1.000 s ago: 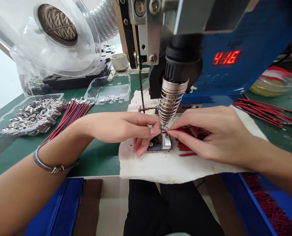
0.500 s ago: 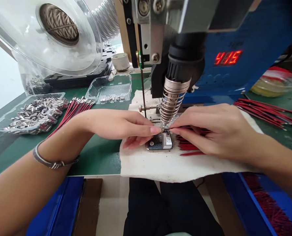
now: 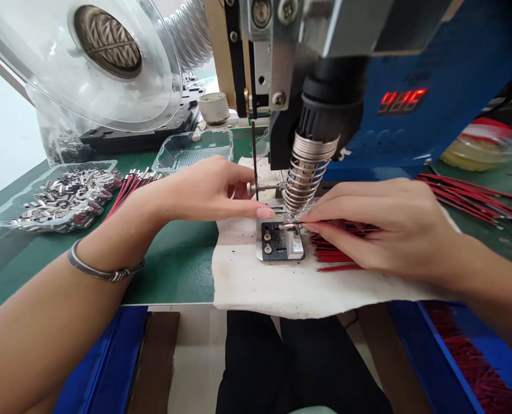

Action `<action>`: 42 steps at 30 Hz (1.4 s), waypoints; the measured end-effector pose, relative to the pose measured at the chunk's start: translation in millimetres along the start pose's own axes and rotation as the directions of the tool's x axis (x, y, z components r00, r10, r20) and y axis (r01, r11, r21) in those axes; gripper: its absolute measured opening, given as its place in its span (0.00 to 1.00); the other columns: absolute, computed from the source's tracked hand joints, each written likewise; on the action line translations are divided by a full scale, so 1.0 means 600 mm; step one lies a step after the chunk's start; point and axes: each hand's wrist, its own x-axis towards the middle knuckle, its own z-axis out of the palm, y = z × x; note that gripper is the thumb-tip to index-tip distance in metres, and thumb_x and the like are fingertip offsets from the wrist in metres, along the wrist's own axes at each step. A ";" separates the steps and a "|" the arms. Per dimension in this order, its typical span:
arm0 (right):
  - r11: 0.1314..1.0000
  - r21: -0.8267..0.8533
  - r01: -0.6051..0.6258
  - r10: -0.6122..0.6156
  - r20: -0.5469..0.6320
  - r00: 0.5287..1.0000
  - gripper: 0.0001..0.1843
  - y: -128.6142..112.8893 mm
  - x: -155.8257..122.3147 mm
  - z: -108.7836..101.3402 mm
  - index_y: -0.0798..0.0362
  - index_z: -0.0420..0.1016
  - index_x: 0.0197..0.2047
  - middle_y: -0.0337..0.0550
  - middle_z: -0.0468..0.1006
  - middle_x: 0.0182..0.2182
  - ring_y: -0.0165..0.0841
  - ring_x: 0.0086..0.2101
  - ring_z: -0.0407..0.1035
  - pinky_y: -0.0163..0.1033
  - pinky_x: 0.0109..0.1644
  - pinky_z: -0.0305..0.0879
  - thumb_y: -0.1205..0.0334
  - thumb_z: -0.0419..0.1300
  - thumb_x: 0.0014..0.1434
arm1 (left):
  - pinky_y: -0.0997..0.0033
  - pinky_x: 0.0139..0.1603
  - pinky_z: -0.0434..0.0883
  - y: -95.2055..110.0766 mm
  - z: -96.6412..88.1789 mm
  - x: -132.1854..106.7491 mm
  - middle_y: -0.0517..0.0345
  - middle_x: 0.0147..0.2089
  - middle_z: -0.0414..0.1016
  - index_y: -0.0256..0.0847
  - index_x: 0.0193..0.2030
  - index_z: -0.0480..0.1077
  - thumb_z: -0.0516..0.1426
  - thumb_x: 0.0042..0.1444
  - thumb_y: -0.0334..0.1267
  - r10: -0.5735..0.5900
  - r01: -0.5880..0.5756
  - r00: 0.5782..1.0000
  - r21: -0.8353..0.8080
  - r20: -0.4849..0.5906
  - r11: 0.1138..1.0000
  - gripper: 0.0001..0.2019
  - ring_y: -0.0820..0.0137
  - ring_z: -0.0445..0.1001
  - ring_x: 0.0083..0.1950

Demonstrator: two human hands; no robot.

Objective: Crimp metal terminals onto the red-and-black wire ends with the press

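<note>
My right hand (image 3: 376, 221) pinches a thin wire (image 3: 297, 223) between thumb and fingertips, just right of the small metal fixture (image 3: 294, 246). At the wire's left end a small silver metal sleeve (image 3: 285, 226) lies across the fixture's top. Over it points the soldering iron (image 3: 310, 167), wrapped in a metal coil. My left hand (image 3: 215, 192) hovers to the left with its thumb stretched out, apart from the fingers. Those fingers are beside the knob (image 3: 251, 188) and thin dark rod, partly out of sight. Under my right hand lie several red-and-black wires (image 3: 335, 256).
A clear tray of silver metal parts (image 3: 66, 201) and a bundle of wires (image 3: 129, 187) with metal ends lie at left. Behind stands another clear tray (image 3: 195, 146). More wires (image 3: 475, 195) are at right, by the blue machine (image 3: 411, 138) with a red display. White cloth (image 3: 256, 287) covers the front.
My left hand has let go at the fixture and moved up and slightly left, its thumb now apart from the fingers. The metal sleeve has come into sight. My right hand keeps its pinch.
</note>
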 end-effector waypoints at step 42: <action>0.998 -0.009 0.065 -0.064 0.047 0.997 0.13 0.007 -0.001 -0.005 0.51 0.90 0.51 0.43 0.94 0.42 0.35 0.37 0.87 0.38 0.40 0.79 0.69 0.64 0.86 | 0.57 0.37 0.62 -0.005 0.018 0.012 0.62 0.23 0.67 0.50 0.28 0.67 0.62 0.63 0.88 0.163 -0.115 0.976 0.293 -0.143 0.949 0.40 0.65 0.64 0.26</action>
